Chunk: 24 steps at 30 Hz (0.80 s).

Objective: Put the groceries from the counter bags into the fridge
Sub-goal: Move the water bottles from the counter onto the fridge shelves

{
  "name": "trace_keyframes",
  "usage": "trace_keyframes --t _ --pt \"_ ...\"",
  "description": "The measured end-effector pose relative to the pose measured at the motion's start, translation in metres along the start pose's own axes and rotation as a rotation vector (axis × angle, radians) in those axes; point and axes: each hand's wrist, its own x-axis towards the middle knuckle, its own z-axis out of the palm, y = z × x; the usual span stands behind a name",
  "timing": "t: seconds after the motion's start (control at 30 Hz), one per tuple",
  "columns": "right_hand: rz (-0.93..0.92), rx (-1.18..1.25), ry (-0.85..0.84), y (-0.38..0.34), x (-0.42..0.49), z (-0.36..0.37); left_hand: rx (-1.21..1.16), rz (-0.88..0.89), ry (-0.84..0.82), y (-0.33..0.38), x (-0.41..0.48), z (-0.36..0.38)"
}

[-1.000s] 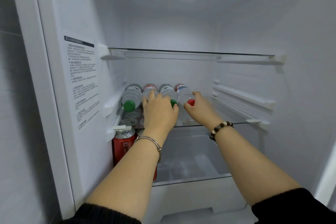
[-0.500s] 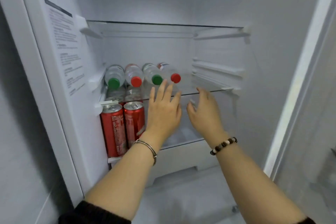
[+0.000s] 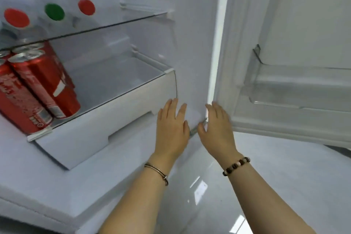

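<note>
Red cans [image 3: 38,85] stand packed together at the left end of the lower shelf [image 3: 121,83] inside the fridge [image 3: 193,43], their silver tops just under the glass of the upper shelf [image 3: 117,24]; on that upper shelf three bottles [image 3: 54,11] lie on their sides at the left, side by side, caps facing outward, red, green and red, their clear bodies blurred; the right part of each shelf shows only bare glass. Below the lower shelf sits a white drawer [image 3: 98,125], pushed in, with a notch cut along its bottom edge. Both hands hang in front of the fridge's lower right corner, backs toward the camera; the left hand [image 3: 171,129] is wide and flat, fingers straight and a little spread, holding nothing, its fingertips lying over the right end of the drawer in this view, though whether they touch it I cannot tell; the right hand [image 3: 216,129] is just beside it, likewise spread and holding nothing, fingertips up near the white edge of the cabinet. A thin metal bangle [image 3: 157,173] circles the left wrist; a bead bracelet [image 3: 236,165] circles the right. The door [image 3: 313,15] stands open at the right, with a clear door bin [image 3: 296,85] on its inner face; glossy pale floor [image 3: 284,186] shows below it.
</note>
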Motion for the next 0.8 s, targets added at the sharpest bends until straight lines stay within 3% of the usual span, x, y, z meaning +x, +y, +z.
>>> trace_keyframes --t 0.33,0.8 --pt "0.356 -0.153 -0.003 0.146 -0.108 -0.065 -0.158 0.219 -0.439 0.145 -0.043 0.087" --pt "1.023 -0.366 0.183 0.337 -0.351 -0.262 -0.233 0.793 -0.807 0.499 -0.141 0.168"
